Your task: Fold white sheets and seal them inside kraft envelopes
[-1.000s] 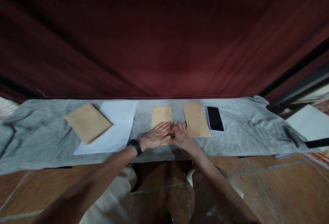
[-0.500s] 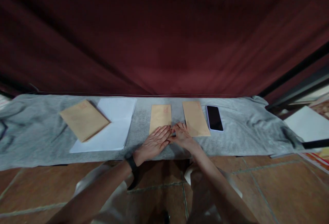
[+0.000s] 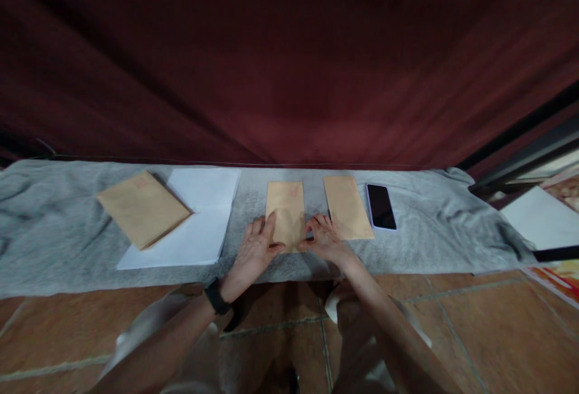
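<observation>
A tan envelope (image 3: pixel 286 210) with red print at its top lies flat on the grey cloth (image 3: pixel 416 249) in front of me. My left hand (image 3: pixel 251 251), with a black band on its wrist, rests open at the envelope's lower left edge, thumb on the paper and fingers stretched alongside it. My right hand (image 3: pixel 326 240) lies at the lower right edge, its fingertips bent down onto the envelope's border. Neither hand lifts the envelope.
A second tan envelope (image 3: pixel 347 207) and a dark phone (image 3: pixel 380 206) lie just right of my hands. At the left a tan envelope (image 3: pixel 141 208) rests on white paper (image 3: pixel 199 225). A red curtain hangs behind. Tiled floor lies below, and white sheets (image 3: pixel 540 219) at far right.
My left hand slid off the top of the middle envelope to its left edge, uncovering the paper. My right hand stayed at the right edge.
</observation>
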Tool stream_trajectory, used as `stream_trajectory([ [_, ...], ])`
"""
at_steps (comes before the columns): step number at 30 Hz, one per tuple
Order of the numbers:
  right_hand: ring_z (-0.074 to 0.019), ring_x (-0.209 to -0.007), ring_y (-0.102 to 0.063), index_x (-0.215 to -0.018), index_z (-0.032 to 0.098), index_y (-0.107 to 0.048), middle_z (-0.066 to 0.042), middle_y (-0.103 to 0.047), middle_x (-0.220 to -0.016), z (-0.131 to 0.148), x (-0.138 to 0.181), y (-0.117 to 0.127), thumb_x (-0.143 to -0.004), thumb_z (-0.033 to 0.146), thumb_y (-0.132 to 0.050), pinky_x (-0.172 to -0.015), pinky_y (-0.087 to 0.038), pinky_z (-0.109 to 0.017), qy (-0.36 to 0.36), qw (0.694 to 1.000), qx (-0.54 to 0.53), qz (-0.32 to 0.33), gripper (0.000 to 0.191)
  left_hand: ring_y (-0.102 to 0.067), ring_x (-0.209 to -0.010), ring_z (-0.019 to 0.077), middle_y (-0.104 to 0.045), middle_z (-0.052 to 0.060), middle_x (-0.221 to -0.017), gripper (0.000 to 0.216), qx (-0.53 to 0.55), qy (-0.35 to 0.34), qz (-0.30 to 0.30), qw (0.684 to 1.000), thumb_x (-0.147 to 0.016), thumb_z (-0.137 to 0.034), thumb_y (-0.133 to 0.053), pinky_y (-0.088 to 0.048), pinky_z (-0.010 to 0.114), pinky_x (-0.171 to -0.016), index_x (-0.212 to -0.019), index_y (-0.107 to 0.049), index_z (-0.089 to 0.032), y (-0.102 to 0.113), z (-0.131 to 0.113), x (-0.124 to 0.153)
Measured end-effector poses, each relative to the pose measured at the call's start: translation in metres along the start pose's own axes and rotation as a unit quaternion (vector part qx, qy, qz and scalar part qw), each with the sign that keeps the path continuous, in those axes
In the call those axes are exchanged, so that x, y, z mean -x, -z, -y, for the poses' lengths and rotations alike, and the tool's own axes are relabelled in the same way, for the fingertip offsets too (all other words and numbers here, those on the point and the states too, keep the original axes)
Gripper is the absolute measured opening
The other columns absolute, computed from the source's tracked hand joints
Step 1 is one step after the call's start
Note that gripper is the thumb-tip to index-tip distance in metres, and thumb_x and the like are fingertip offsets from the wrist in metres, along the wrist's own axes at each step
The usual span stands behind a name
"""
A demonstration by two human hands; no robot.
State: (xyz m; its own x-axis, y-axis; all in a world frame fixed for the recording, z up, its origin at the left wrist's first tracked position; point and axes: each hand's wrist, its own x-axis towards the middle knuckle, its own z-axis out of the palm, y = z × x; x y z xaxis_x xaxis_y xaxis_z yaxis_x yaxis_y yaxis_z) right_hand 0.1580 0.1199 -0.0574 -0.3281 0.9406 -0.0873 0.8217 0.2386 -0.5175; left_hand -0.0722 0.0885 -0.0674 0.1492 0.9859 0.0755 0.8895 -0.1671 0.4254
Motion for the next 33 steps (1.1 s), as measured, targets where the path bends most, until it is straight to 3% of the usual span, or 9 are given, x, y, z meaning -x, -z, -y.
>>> stream_trajectory([
  [4,-0.0277,-0.11,-0.052,-0.099,0.021,-0.066,-0.007,-0.06,-0.112,0.001,0.0,0.0,-0.076,0.035,-0.077,-0.095,-0.04,-0.042,-0.001,1.0,0.012,0.005,0.029,-0.062,-0.108,0.0298,-0.063,0.009,-0.115,0.101,0.134,0.083,0.006,0.988,-0.069,-0.024,-0.082,-0.048,0.043,-0.099,-0.157,-0.034,-0.024,0.007,-0.002,-0.005],
  [6,-0.0282,-0.108,-0.053,-0.098,0.02,-0.066,-0.008,-0.06,-0.11,0.0,0.0,0.0,-0.077,0.034,-0.076,-0.095,-0.041,-0.042,0.005,1.0,0.011,0.001,0.027,-0.066,-0.091,0.0259,-0.067,0.004,-0.1,0.106,0.243,0.135,0.03,0.96,-0.067,-0.023,-0.08,-0.052,0.041,-0.088,-0.16,-0.027,-0.022,0.009,-0.001,-0.009],
  [11,-0.0308,-0.112,-0.053,-0.105,0.02,-0.066,-0.01,-0.062,-0.113,0.002,0.003,0.003,-0.078,0.03,-0.077,-0.099,-0.043,-0.046,0.036,0.999,0.001,-0.038,0.031,-0.068,-0.081,0.0215,-0.074,0.005,-0.099,0.101,0.56,0.174,0.052,0.808,-0.067,-0.025,-0.078,-0.054,0.031,-0.071,-0.155,-0.031,-0.017,0.017,-0.01,-0.019],
  [18,-0.0305,-0.137,-0.041,-0.157,0.022,-0.03,-0.013,-0.045,-0.152,0.037,0.014,-0.001,-0.092,0.039,-0.063,-0.112,-0.039,-0.051,0.156,0.983,-0.01,-0.1,0.075,-0.052,-0.053,0.0086,-0.066,-0.003,-0.076,0.068,0.602,0.19,-0.031,0.775,-0.07,-0.023,-0.072,-0.032,0.018,-0.043,-0.136,-0.056,-0.019,0.027,-0.03,-0.032],
  [22,-0.0317,-0.137,-0.042,-0.158,0.017,-0.031,-0.016,-0.044,-0.154,0.046,0.013,-0.011,-0.096,0.022,-0.05,-0.113,-0.038,-0.05,0.113,0.986,0.028,-0.123,0.065,-0.056,-0.061,0.0099,-0.069,0.0,-0.086,0.061,0.657,0.147,-0.012,0.74,-0.073,-0.029,-0.075,-0.038,0.019,-0.047,-0.131,-0.06,-0.018,0.021,-0.044,-0.036],
  [25,-0.0296,-0.136,-0.044,-0.155,0.019,-0.039,-0.015,-0.048,-0.151,0.038,0.008,-0.007,-0.099,0.023,-0.042,-0.116,-0.036,-0.05,0.068,0.982,-0.056,-0.169,0.056,-0.065,-0.079,0.0155,-0.071,0.006,-0.096,0.054,0.698,0.134,0.02,0.703,-0.084,-0.05,-0.069,-0.051,0.024,-0.062,-0.125,-0.063,-0.016,0.018,-0.047,-0.041],
  [28,-0.0254,-0.138,-0.044,-0.149,0.024,-0.047,-0.011,-0.053,-0.146,0.027,0.002,0.001,-0.103,0.038,-0.038,-0.119,-0.032,-0.05,0.006,0.938,-0.252,-0.239,0.05,-0.068,-0.088,0.0178,-0.072,0.008,-0.098,0.055,0.676,0.165,0.026,0.717,-0.085,-0.056,-0.068,-0.054,0.029,-0.076,-0.123,-0.063,-0.016,0.014,-0.044,-0.043],
  [30,-0.0234,-0.138,-0.046,-0.146,0.024,-0.049,-0.009,-0.058,-0.142,0.025,-0.001,0.002,-0.102,0.05,-0.039,-0.12,-0.031,-0.049,-0.046,0.872,-0.404,-0.274,0.053,-0.07,-0.089,0.019,-0.073,0.009,-0.1,0.056,0.665,0.18,0.063,0.722,-0.084,-0.054,-0.072,-0.054,0.03,-0.079,-0.123,-0.062,-0.015,0.009,-0.043,-0.042],
  [33,-0.022,-0.133,-0.054,-0.142,0.022,-0.052,-0.008,-0.065,-0.135,0.031,-0.005,-0.004,-0.097,0.063,-0.043,-0.116,-0.039,-0.046,-0.073,0.765,-0.575,-0.281,0.062,-0.072,-0.089,0.0214,-0.075,0.012,-0.102,0.054,0.692,0.17,0.17,0.681,-0.082,-0.051,-0.076,-0.056,0.033,-0.081,-0.12,-0.062,-0.015,0.0,-0.048,-0.037],
])
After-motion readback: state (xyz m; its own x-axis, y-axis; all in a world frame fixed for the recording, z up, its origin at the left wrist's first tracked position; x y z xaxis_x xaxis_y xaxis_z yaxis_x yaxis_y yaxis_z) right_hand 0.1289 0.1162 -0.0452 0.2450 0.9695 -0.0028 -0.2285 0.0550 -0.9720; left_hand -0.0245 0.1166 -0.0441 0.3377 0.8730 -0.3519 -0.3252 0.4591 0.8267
